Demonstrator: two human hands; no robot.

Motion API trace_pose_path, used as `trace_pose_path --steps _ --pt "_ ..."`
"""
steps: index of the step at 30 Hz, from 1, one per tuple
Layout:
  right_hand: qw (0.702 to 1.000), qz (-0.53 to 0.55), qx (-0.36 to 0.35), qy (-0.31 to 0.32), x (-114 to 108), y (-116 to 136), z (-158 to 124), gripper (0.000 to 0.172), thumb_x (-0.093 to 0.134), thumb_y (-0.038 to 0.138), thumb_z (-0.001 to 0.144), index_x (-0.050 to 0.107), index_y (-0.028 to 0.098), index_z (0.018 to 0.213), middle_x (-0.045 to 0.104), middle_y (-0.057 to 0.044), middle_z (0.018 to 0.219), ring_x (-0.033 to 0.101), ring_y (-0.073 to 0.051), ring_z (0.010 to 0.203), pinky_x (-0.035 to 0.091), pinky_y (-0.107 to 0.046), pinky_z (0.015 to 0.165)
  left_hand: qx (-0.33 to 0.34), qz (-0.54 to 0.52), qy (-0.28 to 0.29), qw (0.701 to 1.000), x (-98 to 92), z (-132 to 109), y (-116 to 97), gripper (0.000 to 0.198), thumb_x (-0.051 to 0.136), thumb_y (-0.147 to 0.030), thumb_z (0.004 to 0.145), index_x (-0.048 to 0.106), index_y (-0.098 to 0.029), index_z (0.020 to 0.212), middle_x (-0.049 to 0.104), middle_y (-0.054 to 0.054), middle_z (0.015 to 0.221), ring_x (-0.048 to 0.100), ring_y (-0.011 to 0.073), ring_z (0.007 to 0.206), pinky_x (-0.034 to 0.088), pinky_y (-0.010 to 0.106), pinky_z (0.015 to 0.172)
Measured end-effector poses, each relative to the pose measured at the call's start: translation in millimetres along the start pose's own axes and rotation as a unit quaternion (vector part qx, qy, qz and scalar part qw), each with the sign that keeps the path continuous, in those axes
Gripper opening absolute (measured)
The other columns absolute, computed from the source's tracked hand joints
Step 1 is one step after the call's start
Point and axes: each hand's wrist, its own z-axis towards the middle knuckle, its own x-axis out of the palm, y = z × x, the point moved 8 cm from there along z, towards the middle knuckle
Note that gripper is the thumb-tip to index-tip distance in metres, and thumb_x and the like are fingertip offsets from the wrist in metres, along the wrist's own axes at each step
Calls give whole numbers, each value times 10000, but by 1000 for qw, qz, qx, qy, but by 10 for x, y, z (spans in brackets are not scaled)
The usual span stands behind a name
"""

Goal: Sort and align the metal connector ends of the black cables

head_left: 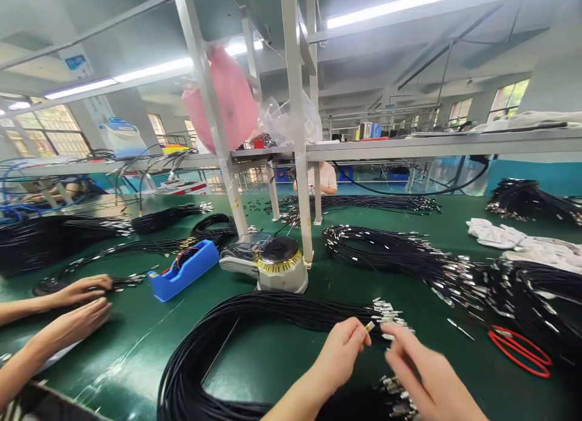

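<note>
Pinching cable connector (370, 326), left hand (341, 353), blue dispenser (169, 286) holding tape roll (183, 258)

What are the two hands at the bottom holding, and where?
The left hand pinches a metal cable tip between thumb and finger. The right hand is blurred; its hold cannot be told.

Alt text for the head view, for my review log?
The left hand pinches a metal cable tip from a large coil of black cables on a green table; the blurred right hand hovers beside it. A co-worker's hands rest at left, near a blue tape dispenser.
</note>
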Motion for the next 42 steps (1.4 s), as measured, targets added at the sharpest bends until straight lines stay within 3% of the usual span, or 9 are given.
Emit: trace_pose_path --steps 2,7,11,19,28,35,42 --pt "997 -61 -25 -27 -117 -75 286 339 292 348 941 616 257 897 626 -47 774 594 -224 784 491 -345 697 45 41 2 998 2 -36 -72 267 387 -320 853 554 -147 737 439 -30 607 386 101 577 295 224 544" --pt "983 -160 -72 56 -4 -51 560 372 257 254 941 496 214 658 560 -15 635 515 -169 632 416 -285 594 47 80 22 995 8 -70 -73 242 384 -256 850 584 -155 758 559 -3 711 471 128 688 346 235 653" --pt "988 -88 -43 120 103 -159 609 373 271 236 934 443 202 605 502 20 563 468 -129 546 366 -247 538 15 90 12 996 24 -29 9 269 363 -259 846 545 -164 671 534 -7 654 463 128 647 341 233 623" --pt "991 26 -44 126 253 -334 643 358 259 254 925 450 199 627 483 28 556 477 -124 543 363 -233 543 14 131 -32 991 17 -34 3 282 338 -276 877 501 -183 666 573 15 691 491 141 658 342 246 627" --pt "980 19 -63 187 276 -296 649 336 302 169 894 476 194 608 504 31 557 486 -127 590 380 -237 616 13 228 -21 973 29 -80 38 286 335 -239 893 526 -190 685 578 6 688 509 144 649 328 246 621" --pt "981 31 -51 186 278 -290 650 332 328 158 882 509 184 605 492 36 524 478 -114 540 381 -222 580 16 200 -12 980 29 -75 18 296 332 -247 898 532 -187 688 574 -3 687 509 134 646 344 227 624" --pt "976 72 15 204 340 -411 598 287 349 163 861 495 177 614 478 45 480 469 -95 463 352 -182 472 10 202 -6 979 39 -80 29 290 333 -239 889 497 -184 658 542 -15 650 494 125 623 344 224 622"
